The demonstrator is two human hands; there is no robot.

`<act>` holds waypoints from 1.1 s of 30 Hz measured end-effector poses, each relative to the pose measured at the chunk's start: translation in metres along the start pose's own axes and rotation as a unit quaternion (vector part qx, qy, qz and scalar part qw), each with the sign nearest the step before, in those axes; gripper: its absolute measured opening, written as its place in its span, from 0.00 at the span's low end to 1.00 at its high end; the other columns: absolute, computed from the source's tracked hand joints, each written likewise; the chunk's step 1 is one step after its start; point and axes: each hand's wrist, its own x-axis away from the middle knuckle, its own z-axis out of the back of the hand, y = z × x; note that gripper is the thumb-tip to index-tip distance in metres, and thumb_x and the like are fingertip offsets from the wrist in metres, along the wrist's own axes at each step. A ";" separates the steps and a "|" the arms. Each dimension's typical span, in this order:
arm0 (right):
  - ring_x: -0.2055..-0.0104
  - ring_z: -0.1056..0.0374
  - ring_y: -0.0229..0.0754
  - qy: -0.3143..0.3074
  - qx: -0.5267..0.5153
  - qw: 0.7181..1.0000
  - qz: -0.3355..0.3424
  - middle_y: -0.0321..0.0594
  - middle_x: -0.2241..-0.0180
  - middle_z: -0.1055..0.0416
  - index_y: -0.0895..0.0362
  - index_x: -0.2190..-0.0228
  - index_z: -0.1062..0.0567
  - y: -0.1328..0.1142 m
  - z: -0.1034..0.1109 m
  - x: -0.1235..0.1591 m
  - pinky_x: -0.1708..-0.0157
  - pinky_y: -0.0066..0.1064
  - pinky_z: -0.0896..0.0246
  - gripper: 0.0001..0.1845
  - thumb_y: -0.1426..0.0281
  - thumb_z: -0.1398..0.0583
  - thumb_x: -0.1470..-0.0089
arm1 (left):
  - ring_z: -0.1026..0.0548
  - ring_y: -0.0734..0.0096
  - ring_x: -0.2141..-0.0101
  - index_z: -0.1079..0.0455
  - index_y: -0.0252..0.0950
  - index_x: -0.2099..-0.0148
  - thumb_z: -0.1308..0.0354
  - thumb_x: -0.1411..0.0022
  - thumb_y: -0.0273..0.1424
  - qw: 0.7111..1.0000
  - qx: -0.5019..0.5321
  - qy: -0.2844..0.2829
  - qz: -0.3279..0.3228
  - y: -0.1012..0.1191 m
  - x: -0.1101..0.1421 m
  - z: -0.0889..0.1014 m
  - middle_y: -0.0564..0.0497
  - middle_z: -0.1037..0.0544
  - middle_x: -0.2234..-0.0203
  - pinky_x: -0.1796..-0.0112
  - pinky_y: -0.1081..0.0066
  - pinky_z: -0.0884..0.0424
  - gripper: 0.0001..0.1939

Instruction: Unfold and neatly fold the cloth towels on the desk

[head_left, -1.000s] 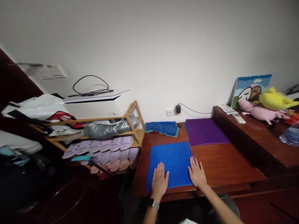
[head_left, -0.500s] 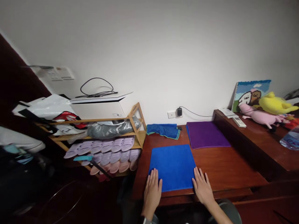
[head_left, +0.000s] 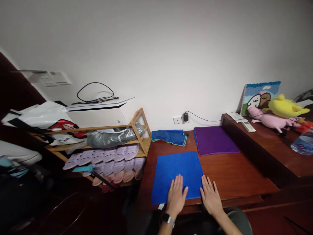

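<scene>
A blue cloth (head_left: pixel 176 166) lies spread flat on the wooden desk, with a small white tag showing at its near left corner. My left hand (head_left: pixel 176 194), with a watch on the wrist, rests palm down on the cloth's near middle part, fingers straight. At the cloth's right edge lies my right hand (head_left: pixel 210 195), also flat, fingers extended and partly over the desk. Behind, a purple cloth (head_left: pixel 217 141) is laid flat with a bit of blue under its left edge. A crumpled blue cloth with green edging (head_left: pixel 169 137) sits against the wall.
Left of the wooden desk (head_left: pixel 227 174) stands a shoe rack (head_left: pixel 147 143) with slippers and a white box (head_left: pixel 97 117). A raised ledge on the right holds a remote control (head_left: pixel 248 126), plush toys (head_left: pixel 283 107) and a plastic bottle (head_left: pixel 302 143). A plugged-in charger (head_left: pixel 186 116) trails a cable.
My left hand has moved right, from the cloth's left edge onto its near middle, uncovering the near left corner and tag. My right hand stays at the right edge. The view has shifted slightly.
</scene>
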 end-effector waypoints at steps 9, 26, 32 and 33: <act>0.23 0.55 0.55 0.010 -0.031 0.999 0.003 0.41 0.26 0.48 0.55 0.27 0.42 0.003 -0.001 0.000 0.26 0.60 0.61 0.36 0.54 0.56 0.30 | 0.38 0.59 0.30 0.52 0.41 0.22 0.57 0.22 0.37 0.994 -0.015 0.035 0.099 -0.124 0.102 0.043 0.45 0.38 0.28 0.34 0.52 0.34 0.31; 0.46 0.25 0.45 0.138 -0.041 0.945 0.293 0.41 0.46 0.21 0.48 0.37 0.29 0.047 0.038 0.045 0.45 0.37 0.30 0.23 0.67 0.43 0.31 | 0.15 0.64 0.57 0.21 0.46 0.48 0.55 0.22 0.39 0.977 -0.046 0.209 -0.008 -0.117 0.153 0.051 0.51 0.14 0.57 0.55 0.67 0.16 0.20; 0.56 0.23 0.44 0.118 -0.085 0.950 0.276 0.38 0.57 0.19 0.46 0.47 0.21 0.041 0.071 0.054 0.54 0.34 0.27 0.17 0.70 0.45 0.30 | 0.15 0.63 0.59 0.19 0.49 0.51 0.58 0.22 0.37 0.983 -0.042 0.178 -0.027 -0.118 0.159 0.063 0.54 0.13 0.59 0.56 0.65 0.15 0.23; 0.56 0.23 0.44 0.108 -0.091 0.953 0.269 0.38 0.57 0.19 0.45 0.47 0.21 0.040 0.079 0.053 0.54 0.34 0.27 0.17 0.69 0.45 0.31 | 0.14 0.62 0.59 0.19 0.51 0.51 0.57 0.23 0.37 0.984 -0.036 0.171 -0.024 -0.117 0.158 0.066 0.54 0.13 0.59 0.56 0.64 0.15 0.22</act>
